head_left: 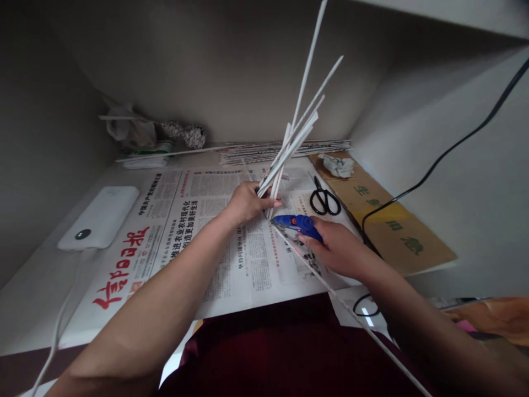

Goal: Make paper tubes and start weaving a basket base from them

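the left hand (247,203) grasps white sticks (286,157); the right hand (332,244) grips a blue glue gun (305,223) beside them.

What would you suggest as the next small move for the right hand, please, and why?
Perhaps the right hand should gently squeeze the blue glue gun for a small dab, since its tip points at the lower end of the white sticks gripped in the left hand, and a long thin stick runs out from near that spot.
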The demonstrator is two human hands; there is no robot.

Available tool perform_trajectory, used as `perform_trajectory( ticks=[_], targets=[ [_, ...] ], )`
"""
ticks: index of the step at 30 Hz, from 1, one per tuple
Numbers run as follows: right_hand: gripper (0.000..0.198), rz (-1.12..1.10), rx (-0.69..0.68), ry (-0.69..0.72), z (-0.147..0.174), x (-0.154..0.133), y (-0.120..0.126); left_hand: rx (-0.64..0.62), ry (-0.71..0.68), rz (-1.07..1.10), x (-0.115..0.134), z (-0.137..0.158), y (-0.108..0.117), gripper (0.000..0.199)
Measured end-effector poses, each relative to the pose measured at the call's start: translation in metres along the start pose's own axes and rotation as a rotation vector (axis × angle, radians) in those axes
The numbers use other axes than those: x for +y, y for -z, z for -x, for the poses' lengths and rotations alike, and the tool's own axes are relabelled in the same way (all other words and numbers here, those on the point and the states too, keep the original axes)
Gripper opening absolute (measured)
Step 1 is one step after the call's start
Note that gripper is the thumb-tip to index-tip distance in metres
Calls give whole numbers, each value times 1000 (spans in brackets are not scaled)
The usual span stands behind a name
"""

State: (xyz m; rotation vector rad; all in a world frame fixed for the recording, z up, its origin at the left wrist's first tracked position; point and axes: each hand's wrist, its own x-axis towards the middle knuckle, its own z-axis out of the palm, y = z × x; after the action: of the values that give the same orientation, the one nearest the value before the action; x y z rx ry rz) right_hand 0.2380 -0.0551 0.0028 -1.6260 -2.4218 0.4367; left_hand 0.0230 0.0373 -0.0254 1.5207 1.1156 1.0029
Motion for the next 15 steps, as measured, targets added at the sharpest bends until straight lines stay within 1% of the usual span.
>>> perform_trajectory(
  ticks=[5,11,15],
  targets=[
    [24,3,25,13,4,-4,0,-28,29,-54,2,1,1,28],
    [26,23,61,3,4,-6,-1,-50,6,-53,2,1,2,27],
    [28,22,49,-1,2,-7,-2,-51,12,-57,1,1,2,29]
  ],
)
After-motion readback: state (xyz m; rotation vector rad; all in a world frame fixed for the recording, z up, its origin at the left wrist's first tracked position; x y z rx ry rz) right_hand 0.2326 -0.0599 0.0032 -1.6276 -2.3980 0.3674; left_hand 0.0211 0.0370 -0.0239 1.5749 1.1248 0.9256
